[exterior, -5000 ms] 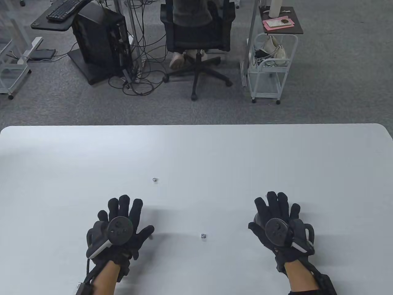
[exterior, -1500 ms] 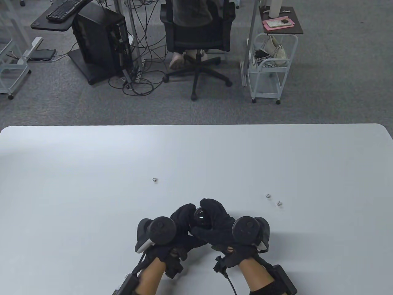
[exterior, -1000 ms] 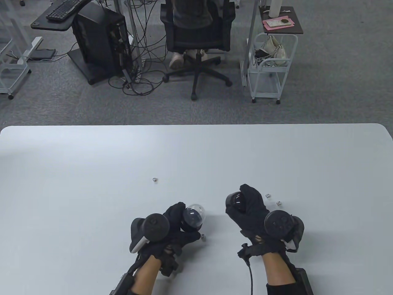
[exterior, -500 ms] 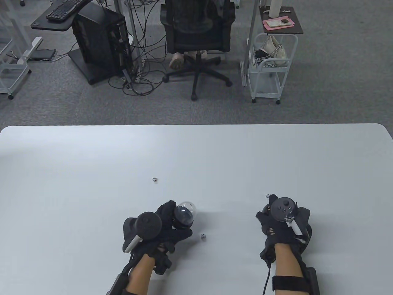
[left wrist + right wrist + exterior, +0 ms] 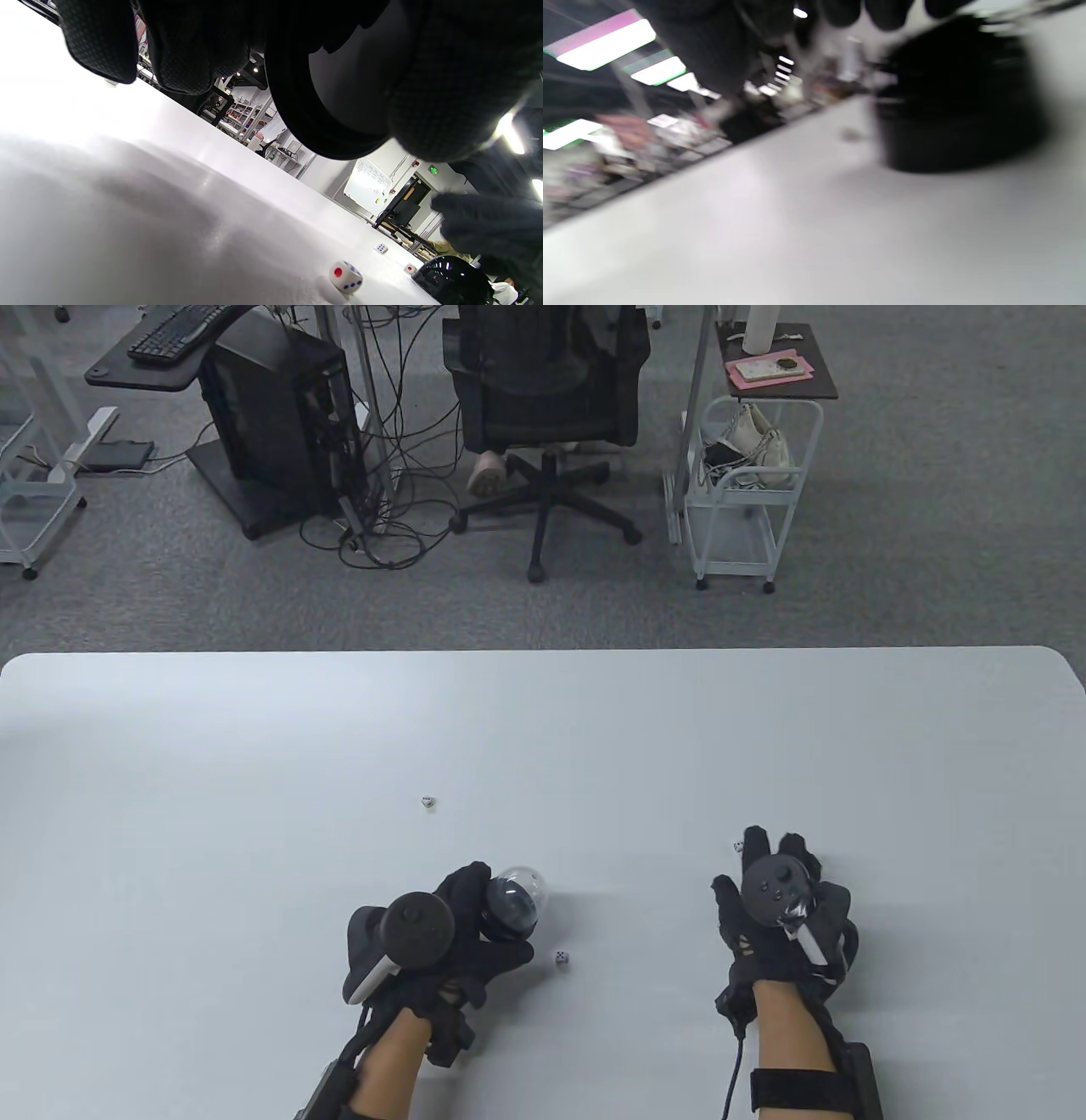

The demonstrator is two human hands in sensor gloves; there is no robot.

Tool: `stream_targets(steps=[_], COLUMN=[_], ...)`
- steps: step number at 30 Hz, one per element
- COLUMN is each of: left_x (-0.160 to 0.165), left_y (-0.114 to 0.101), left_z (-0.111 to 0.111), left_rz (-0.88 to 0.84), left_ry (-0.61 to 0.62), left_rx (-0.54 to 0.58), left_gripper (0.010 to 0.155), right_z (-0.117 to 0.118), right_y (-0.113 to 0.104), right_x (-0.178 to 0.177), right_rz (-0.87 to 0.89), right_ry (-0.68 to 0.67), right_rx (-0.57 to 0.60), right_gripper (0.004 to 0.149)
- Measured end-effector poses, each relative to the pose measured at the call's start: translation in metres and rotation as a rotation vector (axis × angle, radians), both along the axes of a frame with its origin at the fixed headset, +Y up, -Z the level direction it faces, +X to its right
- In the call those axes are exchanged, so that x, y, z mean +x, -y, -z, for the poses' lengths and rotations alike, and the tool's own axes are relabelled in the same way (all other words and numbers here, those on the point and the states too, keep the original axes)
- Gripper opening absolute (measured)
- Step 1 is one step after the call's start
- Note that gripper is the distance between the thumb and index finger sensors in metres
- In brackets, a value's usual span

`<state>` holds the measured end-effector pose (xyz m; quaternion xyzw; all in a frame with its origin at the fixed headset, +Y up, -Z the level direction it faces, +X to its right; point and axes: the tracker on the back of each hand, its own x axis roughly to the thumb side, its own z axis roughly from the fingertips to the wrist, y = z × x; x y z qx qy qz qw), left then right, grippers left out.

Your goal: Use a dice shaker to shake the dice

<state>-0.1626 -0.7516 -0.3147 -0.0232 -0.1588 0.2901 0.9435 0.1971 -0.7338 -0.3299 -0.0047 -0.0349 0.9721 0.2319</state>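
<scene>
My left hand (image 5: 475,912) grips the shaker's clear dome (image 5: 519,893) just above the table, near the front middle. From below, in the left wrist view, its dark rim (image 5: 297,118) sits between my fingers. The black shaker base (image 5: 950,106) stands on the table under my right hand (image 5: 768,869), whose fingers are spread above it and apart from it. The base also shows in the left wrist view (image 5: 452,279). One die (image 5: 561,958) lies beside my left hand, one (image 5: 428,802) lies farther out, and one (image 5: 737,845) lies at my right fingertips. The right wrist view is blurred.
The white table (image 5: 254,746) runs to its far edge at mid-frame. Beyond it on the floor are an office chair (image 5: 543,398), a computer tower (image 5: 271,415) with cables, and a white cart (image 5: 747,492). The left wrist view shows three dice (image 5: 345,276) on the table.
Both hands held the shaker together, then pulled it apart. My right hand carried the black base to the right, set it down and spread its fingers. My left hand keeps the dome.
</scene>
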Motion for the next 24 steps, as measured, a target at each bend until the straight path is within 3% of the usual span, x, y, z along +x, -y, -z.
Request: stream_targets(steps=[3,10,15,24], left_x=[0.004,0.013,0.025,0.034], left_y=[0.0,-0.001,-0.002,-0.002], left_z=[-0.001,-0.004,-0.007,-0.01], left_rz=[0.009,0.037,0.059,0.067], left_ry=[0.014,0.039,0.107,0.152], left_rx=[-0.003,0.01,0.015,0.008], left_gripper=[0.104,0.104,0.104,0.103], right_z=[-0.008,-0.031,-0.038,-0.03], right_y=[-0.01,-0.02,-0.013,0.001], right_x=[-0.034,-0.093,-0.115,-0.116], right_rz=[0.048,-0.055,0.086,0.292], right_ry=[-0.199,-0.459,-0.595,-0.652], right_rx=[0.188,0.316,0.186,0.054], right_gripper=[0.061,0.063,0.068,0.068])
